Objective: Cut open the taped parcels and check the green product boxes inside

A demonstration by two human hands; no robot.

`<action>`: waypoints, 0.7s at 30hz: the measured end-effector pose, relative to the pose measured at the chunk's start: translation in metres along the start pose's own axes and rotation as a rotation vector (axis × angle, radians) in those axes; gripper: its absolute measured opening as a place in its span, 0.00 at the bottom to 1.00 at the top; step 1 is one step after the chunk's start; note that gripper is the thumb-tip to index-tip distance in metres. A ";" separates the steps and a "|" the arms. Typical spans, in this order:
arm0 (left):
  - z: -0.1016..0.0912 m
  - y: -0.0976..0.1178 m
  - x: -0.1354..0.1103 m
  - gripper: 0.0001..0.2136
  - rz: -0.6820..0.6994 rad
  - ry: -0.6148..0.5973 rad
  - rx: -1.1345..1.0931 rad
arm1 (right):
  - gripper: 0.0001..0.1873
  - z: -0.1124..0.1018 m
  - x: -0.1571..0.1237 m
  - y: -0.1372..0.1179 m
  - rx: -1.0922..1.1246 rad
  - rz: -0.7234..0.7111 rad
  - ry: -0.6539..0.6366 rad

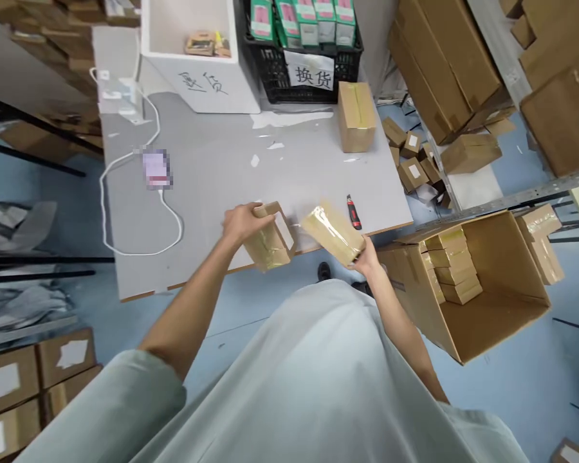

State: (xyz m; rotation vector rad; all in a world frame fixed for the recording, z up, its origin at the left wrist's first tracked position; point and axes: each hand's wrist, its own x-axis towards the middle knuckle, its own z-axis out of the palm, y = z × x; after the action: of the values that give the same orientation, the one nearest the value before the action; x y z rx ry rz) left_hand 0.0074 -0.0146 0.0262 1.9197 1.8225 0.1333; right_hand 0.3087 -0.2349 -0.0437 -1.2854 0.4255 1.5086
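My left hand [244, 224] grips a small cardboard box [265, 249] at the table's front edge. A white label shows on that box's right side, and shiny tape runs over its lower end. In my right hand [367, 257] is a second taped cardboard box [332, 230], tilted and slightly blurred, held by its lower right corner. The two boxes are apart. A red and black utility knife [354, 212] lies on the table just above my right hand.
The grey table [212, 161] bears a taped box [357, 119], a white bin [202, 83], a black crate [303, 90] of green packets, and a phone [157, 168] on a white cable. A large open carton [496, 315] with several small boxes stands at right.
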 end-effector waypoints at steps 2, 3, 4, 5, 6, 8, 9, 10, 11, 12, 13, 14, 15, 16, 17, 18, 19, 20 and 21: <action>0.006 0.003 0.025 0.34 -0.067 -0.070 -0.007 | 0.17 0.056 0.017 0.011 0.016 0.128 0.015; 0.010 0.006 0.035 0.33 -0.090 -0.075 -0.029 | 0.19 0.081 0.025 0.017 0.021 0.148 0.006; 0.013 0.008 0.043 0.32 -0.097 -0.059 -0.062 | 0.21 0.104 0.032 0.024 0.025 0.163 0.000; 0.016 0.010 0.050 0.31 -0.095 -0.033 -0.096 | 0.23 0.124 0.037 0.031 0.034 0.166 -0.009; 0.018 0.010 0.054 0.29 -0.084 0.003 -0.134 | 0.25 0.139 0.042 0.038 0.042 0.172 -0.011; 0.020 0.006 0.057 0.27 -0.036 0.081 -0.228 | 0.28 0.157 0.046 0.049 0.041 0.196 -0.020; 0.020 0.003 0.056 0.25 -0.005 0.114 -0.275 | 0.29 0.160 0.046 0.053 0.027 0.209 -0.030; 0.020 -0.001 0.052 0.24 0.024 0.145 -0.313 | 0.30 0.158 0.045 0.055 0.006 0.216 -0.039; 0.020 -0.004 0.046 0.22 0.050 0.174 -0.350 | 0.30 0.152 0.042 0.055 -0.017 0.211 -0.050; 0.022 -0.006 0.039 0.21 0.072 0.198 -0.378 | 0.30 0.142 0.038 0.053 -0.038 0.195 -0.064; 0.025 -0.006 0.029 0.20 0.089 0.214 -0.392 | 0.30 0.128 0.034 0.049 -0.051 0.168 -0.076; 0.030 -0.002 0.019 0.19 0.112 0.219 -0.405 | 0.28 0.111 0.028 0.044 -0.052 0.133 -0.091; 0.037 0.004 0.008 0.18 0.142 0.214 -0.424 | 0.26 0.092 0.021 0.037 -0.047 0.107 -0.110; 0.045 0.014 -0.003 0.18 0.191 0.188 -0.446 | 0.25 0.071 0.013 0.030 -0.029 0.082 -0.123; 0.055 0.026 -0.014 0.17 0.252 0.149 -0.469 | 0.24 0.048 0.005 0.022 0.003 0.063 -0.121; 0.066 0.040 -0.026 0.17 0.306 0.110 -0.486 | 0.24 0.024 -0.005 0.015 0.043 0.042 -0.103; 0.078 0.056 -0.037 0.17 0.355 0.064 -0.503 | 0.24 0.000 -0.015 0.009 0.092 0.020 -0.074; 0.089 0.073 -0.048 0.16 0.398 0.009 -0.516 | 0.24 -0.024 -0.025 0.003 0.150 -0.006 -0.042; 0.101 0.090 -0.058 0.16 0.433 -0.050 -0.524 | 0.24 -0.048 -0.036 -0.001 0.214 -0.036 -0.009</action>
State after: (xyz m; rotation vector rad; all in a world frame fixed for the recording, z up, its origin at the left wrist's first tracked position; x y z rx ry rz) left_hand 0.1230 -0.0981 -0.0112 1.8647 1.1574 0.6325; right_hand 0.3281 -0.2895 -0.0293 -1.1122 0.5405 1.3981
